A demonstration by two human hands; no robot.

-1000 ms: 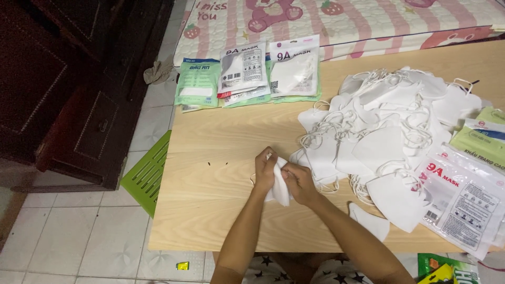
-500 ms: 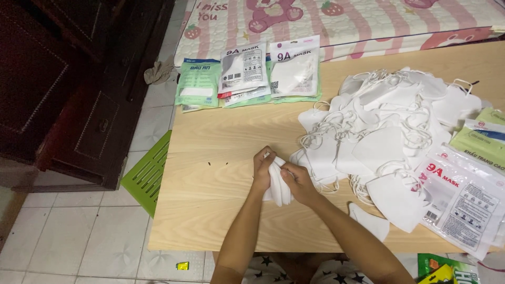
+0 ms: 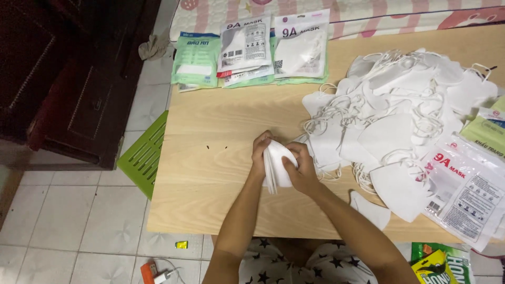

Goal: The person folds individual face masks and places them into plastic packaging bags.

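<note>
The stack of masks (image 3: 278, 167) between the hands is white, like the heap of masks (image 3: 400, 110) toward the table's right edge. The table (image 3: 221, 184) is pale wood grain. Along its far edge lie a mint green packet (image 3: 195, 59) and white-and-clear packets (image 3: 273, 47) with red and black print. The basket (image 3: 143, 155) beside the left edge is bright green. The floor tiles (image 3: 79, 231) are off-white.
</note>
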